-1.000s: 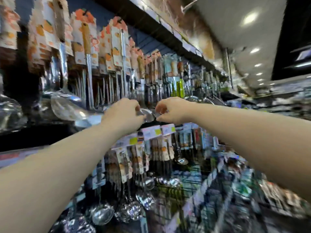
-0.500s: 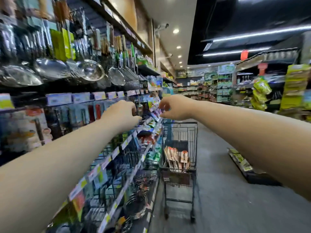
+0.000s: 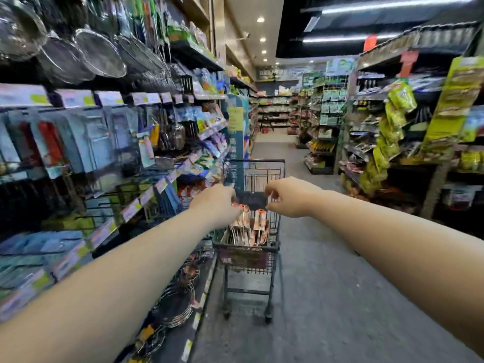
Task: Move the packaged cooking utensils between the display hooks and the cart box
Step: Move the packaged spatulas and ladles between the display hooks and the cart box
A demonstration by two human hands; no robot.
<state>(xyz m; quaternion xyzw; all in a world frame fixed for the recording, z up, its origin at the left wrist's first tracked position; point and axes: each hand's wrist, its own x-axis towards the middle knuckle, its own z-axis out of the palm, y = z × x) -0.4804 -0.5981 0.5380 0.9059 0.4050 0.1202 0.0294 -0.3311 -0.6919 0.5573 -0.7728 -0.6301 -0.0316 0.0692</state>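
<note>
Reaching over the cart (image 3: 254,161): a batch of packaged utensils (image 3: 258,229) stands in its box (image 3: 243,259), so I judge the job partway; left hand (image 3: 216,203) curled at their tops, grip unclear, right hand (image 3: 289,200) loosely curled, apparently empty.

Narrow shop aisle. Grey speckled floor (image 3: 327,271) runs back to far shelves (image 3: 275,108). Left shelving (image 3: 146,197) has price tags (image 3: 108,98) along its front edges. Right shelving (image 3: 372,96) has green packets (image 3: 392,127) hung beside it. Round ceiling lights (image 3: 260,20) over the aisle; tube lights (image 3: 392,5) on the black ceiling, right.
</note>
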